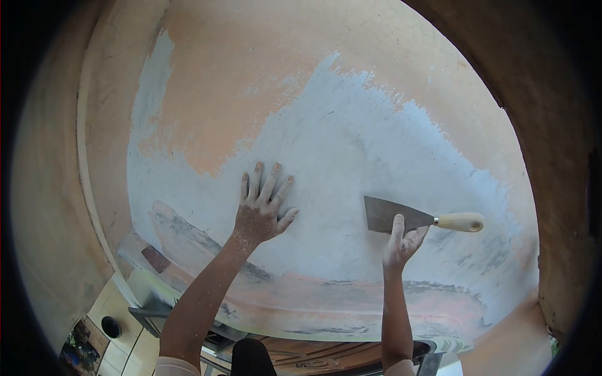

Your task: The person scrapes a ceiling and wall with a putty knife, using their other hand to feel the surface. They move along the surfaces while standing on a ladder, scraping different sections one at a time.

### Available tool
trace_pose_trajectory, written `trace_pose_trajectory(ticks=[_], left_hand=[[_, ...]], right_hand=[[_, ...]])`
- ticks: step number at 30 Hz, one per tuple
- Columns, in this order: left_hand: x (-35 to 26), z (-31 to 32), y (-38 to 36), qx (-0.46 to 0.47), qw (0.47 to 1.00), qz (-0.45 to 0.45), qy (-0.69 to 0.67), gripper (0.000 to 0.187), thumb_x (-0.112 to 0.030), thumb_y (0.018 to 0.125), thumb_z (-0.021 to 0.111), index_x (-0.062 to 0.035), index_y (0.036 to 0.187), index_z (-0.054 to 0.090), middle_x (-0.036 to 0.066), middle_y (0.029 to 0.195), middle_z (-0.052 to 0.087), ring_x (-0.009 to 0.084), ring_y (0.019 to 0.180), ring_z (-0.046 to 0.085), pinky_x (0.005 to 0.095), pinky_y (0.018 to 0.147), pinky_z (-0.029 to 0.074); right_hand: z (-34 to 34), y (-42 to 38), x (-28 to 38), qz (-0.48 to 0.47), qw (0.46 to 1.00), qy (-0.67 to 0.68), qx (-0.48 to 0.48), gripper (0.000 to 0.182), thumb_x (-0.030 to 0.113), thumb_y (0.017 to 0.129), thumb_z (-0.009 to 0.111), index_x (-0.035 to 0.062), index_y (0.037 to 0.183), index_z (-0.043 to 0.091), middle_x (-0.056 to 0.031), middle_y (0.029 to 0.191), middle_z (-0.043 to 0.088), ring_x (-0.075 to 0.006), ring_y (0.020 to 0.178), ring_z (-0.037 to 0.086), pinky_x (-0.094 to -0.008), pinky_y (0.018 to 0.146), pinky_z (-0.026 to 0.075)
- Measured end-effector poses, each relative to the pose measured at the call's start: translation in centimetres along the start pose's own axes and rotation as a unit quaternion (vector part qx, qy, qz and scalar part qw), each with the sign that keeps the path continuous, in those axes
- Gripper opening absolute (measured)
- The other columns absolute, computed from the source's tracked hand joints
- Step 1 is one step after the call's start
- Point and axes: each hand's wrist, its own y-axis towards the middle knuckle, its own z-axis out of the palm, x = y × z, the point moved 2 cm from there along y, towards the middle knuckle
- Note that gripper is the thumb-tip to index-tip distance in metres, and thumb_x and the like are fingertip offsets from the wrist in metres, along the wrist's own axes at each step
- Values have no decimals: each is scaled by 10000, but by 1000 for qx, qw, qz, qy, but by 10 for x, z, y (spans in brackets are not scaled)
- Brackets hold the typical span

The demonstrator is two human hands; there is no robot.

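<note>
A broad, smooth surface (338, 144) fills most of the head view, peach-coloured with a large pale grey-white patch over it. My left hand (260, 210) lies on the pale patch, palm down with fingers spread, and is dusted white. To its right, my right hand (403, 247) grips a putty knife (401, 214) by its metal blade, thumb on the near face and the other fingers curled behind. The knife's light wooden handle (461, 222) points right, and its broad edge faces left, over the patch.
Along the near side runs a pinkish, dark-smeared band (326, 301). Below it is a brown slatted panel (320, 358), with a dark rounded shape (253, 358) in front. A black round container (111, 326) stands on pale floor tiles (128, 357) at lower left.
</note>
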Motion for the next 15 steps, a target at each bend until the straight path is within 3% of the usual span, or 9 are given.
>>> trace_pose_trajectory(ticks=[2, 3, 6, 9, 12, 15], left_hand=[[3, -2, -8, 17, 1000, -2, 16, 682, -494, 842, 521, -131, 1387, 331, 229, 1449, 228, 514, 1318, 153, 695, 997, 136], [5, -3, -13, 27, 999, -1, 26, 705, -510, 837, 528, -138, 1396, 312, 240, 1454, 205, 523, 1319, 135, 708, 988, 129], [11, -5, -35, 62, 996, -10, 64, 782, -549, 829, 523, -106, 1413, 251, 294, 1449, 140, 550, 1312, 91, 740, 959, 107], [9, -3, -64, 109, 992, -38, 59, 858, -588, 812, 524, -61, 1414, 215, 340, 1432, 108, 567, 1304, 71, 759, 940, 83], [8, -12, -102, 200, 976, -29, 77, 901, -617, 795, 526, -27, 1403, 218, 358, 1422, 102, 587, 1291, 69, 757, 938, 112], [15, -24, -142, 288, 952, -56, 84, 888, -596, 796, 544, -28, 1400, 225, 361, 1418, 108, 562, 1300, 109, 667, 983, 232]], right_hand=[[-5, -12, -10, 33, 999, -15, -14, 383, -17, 869, 539, -21, 1212, 370, -94, 1115, 515, -148, 991, 502, -273, 884, 391], [-2, -15, -15, 37, 998, 43, -33, 412, -20, 868, 535, -24, 1239, 356, -104, 1137, 510, -158, 1002, 500, -276, 895, 385], [-2, -15, -15, 38, 999, 15, 2, 449, -31, 871, 519, -38, 1280, 336, -134, 1237, 464, -186, 1106, 469, -295, 965, 338], [2, -15, -8, 5, 1000, -10, -8, 434, -32, 865, 530, -34, 1259, 349, -108, 1154, 501, -162, 1029, 487, -278, 912, 373], [-2, -16, -19, 43, 999, 31, 8, 438, -31, 863, 534, -38, 1260, 350, -113, 1156, 500, -166, 1034, 482, -282, 919, 369], [-3, -15, -23, 26, 1000, 0, 4, 414, -10, 866, 549, -42, 1242, 378, -111, 1156, 504, -161, 1025, 485, -278, 914, 371]])
